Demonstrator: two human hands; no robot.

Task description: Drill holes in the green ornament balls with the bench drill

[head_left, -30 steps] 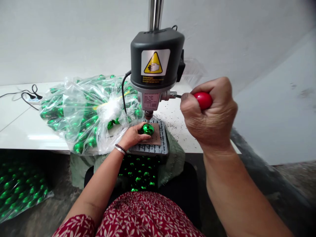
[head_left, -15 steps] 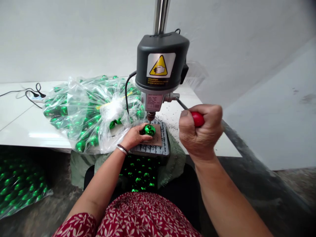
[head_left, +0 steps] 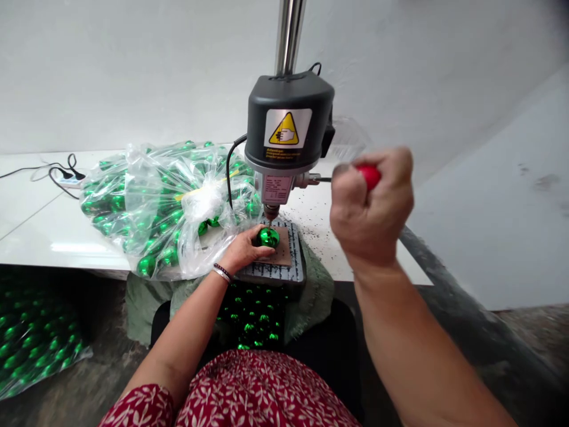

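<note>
While the left hand [head_left: 244, 248] pinches a green ball [head_left: 269, 238] between thumb and fingers, the right hand [head_left: 372, 207] is wrapped around the red knob [head_left: 370, 177] of the drill press [head_left: 288, 121]. The left grip is closed on the ball's near and left sides; the right grip is a fist, with part of the knob showing between thumb and fingers. The ball sits on a brown board [head_left: 283, 252] that lies on the press's grey base [head_left: 297, 270], directly under the bit [head_left: 269, 224]. Whether the bit touches the ball or has gone into it, I cannot tell.

Dark shavings [head_left: 313, 228] are scattered on the white worktop [head_left: 80, 237], to the right of the base. To the left of the press lies a clear bag [head_left: 142, 201] filled with more green balls, and a green cloth [head_left: 315, 290] hangs at the worktop's front edge. Another bag [head_left: 35, 344] of green balls is low at the far left, below the worktop.
</note>
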